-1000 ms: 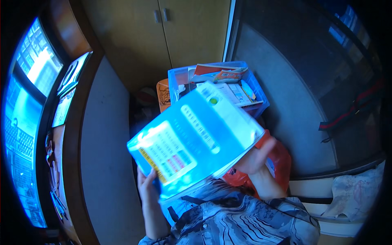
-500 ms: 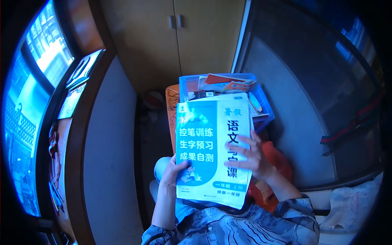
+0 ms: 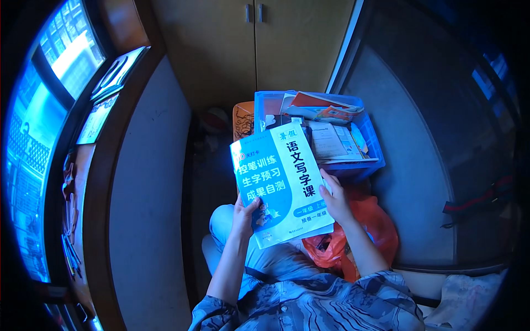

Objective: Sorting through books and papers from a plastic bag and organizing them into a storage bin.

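A blue-and-white workbook (image 3: 279, 204), with more paper behind it, is held tilted over my lap. My left hand (image 3: 245, 212) grips its lower left edge, thumb on the cover. My right hand (image 3: 335, 201) grips the right edge, fingers curled along it. Just beyond the workbook, a translucent blue bin (image 3: 371, 140) holds books and loose papers (image 3: 328, 140) and rests beside or on an orange patterned surface (image 3: 243, 118), partly hidden. A crumpled red plastic bag (image 3: 370, 231) lies under and beside my right forearm.
A wooden cabinet (image 3: 215, 49) stands behind the bin, with a ball (image 3: 214, 118) low beside it. A narrow ledge (image 3: 83, 176) under the left window carries papers and pens. A dark panel (image 3: 414, 154) is on the right; pale cloth (image 3: 464, 298) lies at lower right.
The workbook was turned from its back cover to its front, then tilted slightly counterclockwise. My right hand moved from across the cover to its right edge.
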Available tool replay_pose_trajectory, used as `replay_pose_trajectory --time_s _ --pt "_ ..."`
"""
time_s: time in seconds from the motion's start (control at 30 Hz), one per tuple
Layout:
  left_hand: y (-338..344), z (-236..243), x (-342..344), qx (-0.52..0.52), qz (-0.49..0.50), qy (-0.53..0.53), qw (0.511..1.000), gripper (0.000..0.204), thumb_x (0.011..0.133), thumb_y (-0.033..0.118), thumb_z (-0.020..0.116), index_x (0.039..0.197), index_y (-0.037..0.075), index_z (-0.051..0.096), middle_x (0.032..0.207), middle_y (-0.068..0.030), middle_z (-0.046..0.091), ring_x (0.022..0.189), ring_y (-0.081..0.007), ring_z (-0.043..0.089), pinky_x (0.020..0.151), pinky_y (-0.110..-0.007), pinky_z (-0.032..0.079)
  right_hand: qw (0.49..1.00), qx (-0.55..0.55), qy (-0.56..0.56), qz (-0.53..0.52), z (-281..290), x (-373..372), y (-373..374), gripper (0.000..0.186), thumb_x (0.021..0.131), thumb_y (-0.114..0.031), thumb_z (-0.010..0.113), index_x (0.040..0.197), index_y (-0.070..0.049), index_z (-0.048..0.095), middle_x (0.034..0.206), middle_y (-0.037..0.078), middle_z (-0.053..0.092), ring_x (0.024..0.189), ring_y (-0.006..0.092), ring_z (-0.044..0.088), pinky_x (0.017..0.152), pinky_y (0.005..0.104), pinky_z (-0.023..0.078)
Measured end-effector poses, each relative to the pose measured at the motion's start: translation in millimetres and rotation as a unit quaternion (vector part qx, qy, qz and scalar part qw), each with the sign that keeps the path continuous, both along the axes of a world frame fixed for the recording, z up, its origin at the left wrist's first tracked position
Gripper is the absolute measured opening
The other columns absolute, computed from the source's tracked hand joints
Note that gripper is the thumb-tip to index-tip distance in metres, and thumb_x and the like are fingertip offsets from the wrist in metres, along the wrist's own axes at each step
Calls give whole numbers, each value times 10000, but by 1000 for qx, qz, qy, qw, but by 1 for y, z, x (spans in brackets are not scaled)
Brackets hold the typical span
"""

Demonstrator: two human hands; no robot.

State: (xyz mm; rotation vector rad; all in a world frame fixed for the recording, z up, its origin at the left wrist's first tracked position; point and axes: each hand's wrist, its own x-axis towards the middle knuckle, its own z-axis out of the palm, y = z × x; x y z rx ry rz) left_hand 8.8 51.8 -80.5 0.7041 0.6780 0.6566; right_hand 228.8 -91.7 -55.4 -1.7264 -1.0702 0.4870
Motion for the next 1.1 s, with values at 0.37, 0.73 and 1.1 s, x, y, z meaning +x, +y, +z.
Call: replay_pose_trajectory --time_s 0.37,0.73,1.1 --pt "-2 -19 5 -36 -4 31 999 344 872 60 623 1192 56 495 1040 -65 640 904 -141 624 813 -309 506 993 -56 -87 -49 -22 -7 -4 524 842 -75 612 1303 78 416 1315 213 408 1210 360 433 1036 393 343" --pt "-4 -15 9 -44 -9 19 999 256 886 111 617 1120 43 536 975 -67 649 842 -134 627 773 -302 517 964 -54 -257 -35 9 -23 -9 581 717 -103 735 1254 -54 519 1356 190 399 1256 349 378 1052 451 305" --pt "-3 -11 11 -50 -3 17 999 298 854 135 658 1116 61 538 932 -65 651 795 -135 622 754 -308 512 842 -111 -410 331 56 -39 1 641 614 -287 813 1167 -72 571 1289 124 494 1210 271 444 1030 432 339"
